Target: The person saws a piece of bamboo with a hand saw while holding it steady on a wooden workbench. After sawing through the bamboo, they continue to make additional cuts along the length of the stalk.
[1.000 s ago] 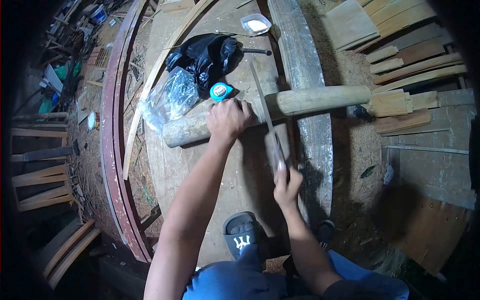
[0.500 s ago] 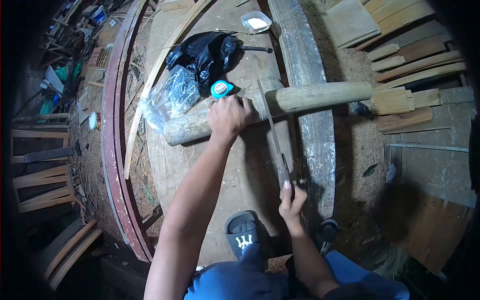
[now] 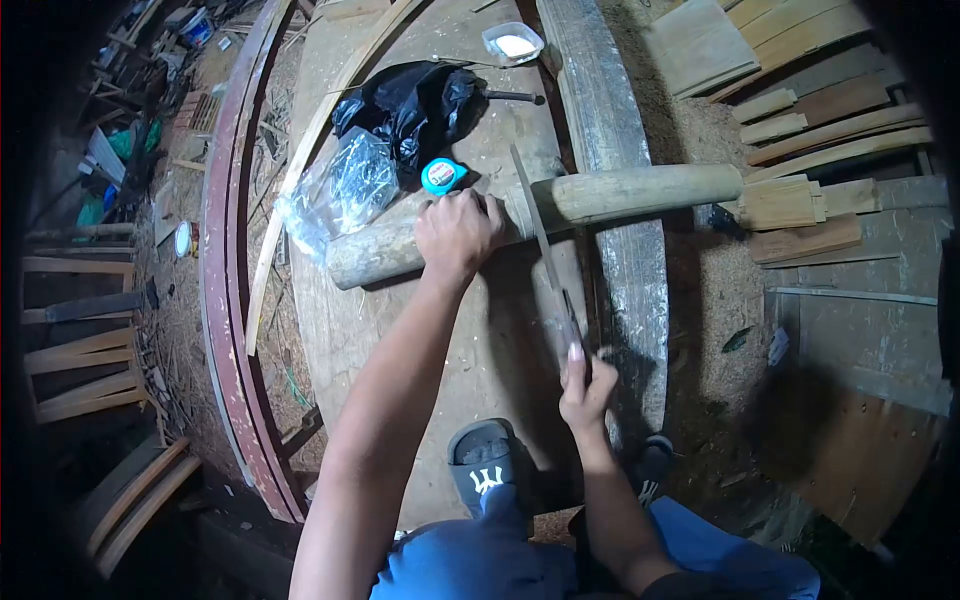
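A round pale wooden log [image 3: 640,190] lies crosswise on a big round wooden tabletop [image 3: 440,340]. My left hand [image 3: 458,232] presses down on the log near its middle. My right hand [image 3: 583,385] grips the handle of a hand saw [image 3: 540,240], whose thin blade runs up across the log just right of my left hand. A teal tape measure [image 3: 441,176] sits right behind the left hand, touching the log's far side.
A clear plastic bag [image 3: 340,195] and a black bag [image 3: 415,105] lie behind the log, with a small white tub [image 3: 511,44] farther back. Stacked planks [image 3: 810,120] fill the right. A curved red rim [image 3: 225,260] borders the left. My sandalled foot [image 3: 484,475] rests on the tabletop.
The saw was pulled back toward me, then pushed slightly forward again. My left hand and the log have stayed put.
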A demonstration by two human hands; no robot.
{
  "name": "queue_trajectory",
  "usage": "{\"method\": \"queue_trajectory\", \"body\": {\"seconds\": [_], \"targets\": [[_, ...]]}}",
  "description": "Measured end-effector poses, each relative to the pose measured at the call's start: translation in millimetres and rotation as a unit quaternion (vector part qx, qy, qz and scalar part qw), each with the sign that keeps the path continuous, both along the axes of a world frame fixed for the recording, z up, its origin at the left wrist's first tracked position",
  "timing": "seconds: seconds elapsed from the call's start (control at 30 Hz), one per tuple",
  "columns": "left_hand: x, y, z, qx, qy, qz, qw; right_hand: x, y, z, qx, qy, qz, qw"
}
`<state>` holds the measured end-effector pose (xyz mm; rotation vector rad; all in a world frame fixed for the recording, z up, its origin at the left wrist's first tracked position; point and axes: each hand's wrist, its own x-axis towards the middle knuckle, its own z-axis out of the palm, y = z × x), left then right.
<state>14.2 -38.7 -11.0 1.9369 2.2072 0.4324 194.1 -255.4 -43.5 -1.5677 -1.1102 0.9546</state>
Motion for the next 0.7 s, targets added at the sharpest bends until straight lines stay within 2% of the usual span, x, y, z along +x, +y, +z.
{"method": "queue_trajectory", "body": {"seconds": [0.07,0.13,0.2,0.27,0.33,0.4,0.43,0.47,0.6,0.7], "targets": [[1,2,-2,0.001,0.007,0.005,1.0,-15,46,19,0.018,-0.086,0.015,0.996],[3,0,-2,-0.002,0.002,0.02,1.0,-38,86,31,0.032,-0.094,-0.01,0.995],[2,8,0,0.002,-0.001,0.03,1.0,-38,80,28,0.046,-0.069,-0.013,0.997],[0,0,-6,0.047,0.015,-0.006,0.999,-20,60,18,0.006,-0.025,-0.004,1.0],[3,2,-7,0.035,0.016,0.018,0.999,-9,23,17,0.049,-0.03,0.019,0.998],[-1,0,-9,0.066,0.009,-0.009,0.998,-11,3,17,-0.005,0.017,-0.003,1.0],[0,2,-9,0.047,0.008,0.006,0.999,-14,10,17,0.007,0.017,-0.004,1.0],[-1,4,-7,0.049,0.01,0.002,0.999,-17,24,16,0.029,-0.049,-0.001,0.998],[3,1,-3,0.031,0.017,0.007,0.999,-31,81,42,-0.014,-0.073,-0.013,0.997],[2,1,-1,0.044,0.011,0.005,0.999,-20,58,37,0.006,-0.069,0.001,0.998]]}}
